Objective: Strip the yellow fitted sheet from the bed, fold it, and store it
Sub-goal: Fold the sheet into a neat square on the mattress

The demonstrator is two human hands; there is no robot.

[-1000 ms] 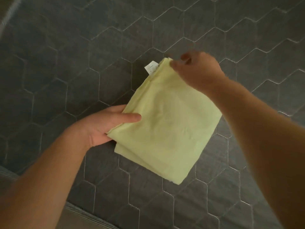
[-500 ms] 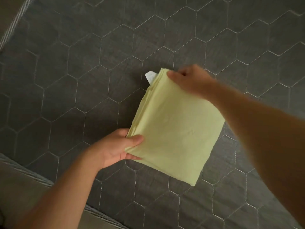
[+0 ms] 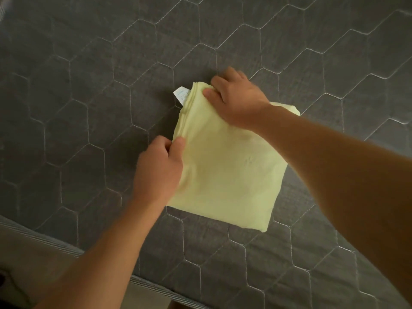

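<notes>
The yellow fitted sheet (image 3: 229,170) is folded into a thick, roughly square bundle lying on the bare grey quilted mattress (image 3: 89,97). A small white care label (image 3: 181,94) sticks out at its far left corner. My left hand (image 3: 159,170) grips the bundle's left edge, thumb on top and fingers curled under the layers. My right hand (image 3: 234,101) holds the far edge near the label, thumb pressed on the cloth and fingers curled over the fold. My right forearm crosses over the bundle's right side and hides part of it.
The mattress has a hexagon stitch pattern and fills most of the view. Its piped near edge (image 3: 66,248) runs diagonally across the lower left, with lighter floor (image 3: 26,270) beyond it.
The bundle has come down from a tilted, lifted hold to lie flatter on the mattress. My left hand has shifted up along the left edge, and my right hand has closed over the far edge.
</notes>
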